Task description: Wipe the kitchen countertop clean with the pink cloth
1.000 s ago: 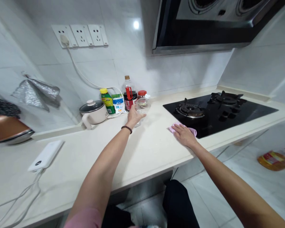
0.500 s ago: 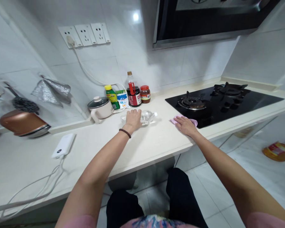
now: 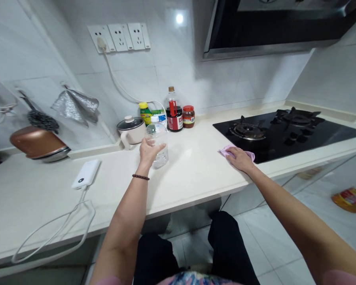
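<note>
Left hand (image 3: 148,152)'s wrapped around a clear bottle (image 3: 161,138), roughly upright, well left of the stove (image 3: 273,138). Right hand (image 3: 240,159)'s resting on a pink cloth (image 3: 223,151) just beside the stove's left edge, can't tell if it's actually gripping tbh.

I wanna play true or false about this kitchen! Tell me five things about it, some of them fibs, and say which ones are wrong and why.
1. The left hand is on a clear plastic bottle. True.
2. The bottle's cap is red. False: the cap is white.
3. The right hand rests on a pink cloth. True.
4. The beaded bracelet is on the right arm. False: the beaded bracelet is on the left arm.
5. A plug is in the leftmost wall socket. True.
</note>
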`<state>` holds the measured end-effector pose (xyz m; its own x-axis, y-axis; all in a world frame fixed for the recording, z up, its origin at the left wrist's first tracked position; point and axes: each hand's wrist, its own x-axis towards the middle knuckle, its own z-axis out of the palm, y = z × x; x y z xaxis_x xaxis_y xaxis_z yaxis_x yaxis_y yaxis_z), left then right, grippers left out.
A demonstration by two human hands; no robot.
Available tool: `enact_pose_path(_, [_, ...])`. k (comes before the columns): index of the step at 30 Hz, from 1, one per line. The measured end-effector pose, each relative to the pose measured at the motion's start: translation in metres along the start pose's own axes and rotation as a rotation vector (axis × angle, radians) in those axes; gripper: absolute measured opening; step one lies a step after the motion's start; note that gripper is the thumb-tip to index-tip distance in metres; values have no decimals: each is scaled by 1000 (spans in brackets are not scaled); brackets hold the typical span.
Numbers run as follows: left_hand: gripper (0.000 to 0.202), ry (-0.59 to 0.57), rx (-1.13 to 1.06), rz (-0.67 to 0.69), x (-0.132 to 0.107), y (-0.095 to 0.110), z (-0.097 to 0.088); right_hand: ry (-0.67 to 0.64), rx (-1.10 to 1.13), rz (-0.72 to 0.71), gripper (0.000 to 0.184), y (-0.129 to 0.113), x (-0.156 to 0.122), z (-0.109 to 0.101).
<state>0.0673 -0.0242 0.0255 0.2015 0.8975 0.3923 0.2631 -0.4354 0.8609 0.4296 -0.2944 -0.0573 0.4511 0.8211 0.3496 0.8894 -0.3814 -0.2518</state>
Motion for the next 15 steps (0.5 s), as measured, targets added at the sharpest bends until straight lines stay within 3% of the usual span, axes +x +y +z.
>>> enact_pose_path(4, [72, 142, 15, -6, 10, -15, -12, -50, -3, -11, 57, -19, -6, 4])
enact_pose_path(6, [72, 161, 5, -28, 14, -19, -13, -116, 25, -122, 57, -50, -10, 13])
enact_pose_path(9, [71, 167, -19, -43, 17, -25, -11, -210, 89, -413, 56, -114, -7, 34])
enact_pose_path(12, [70, 168, -7, -44, 18, -30, -9, -232, 93, -567, 55, -163, 17, 53])
enact_pose_path(15, [71, 165, -5, -46, 19, -35, -9, -230, 35, -496, 51, -171, 54, 60])
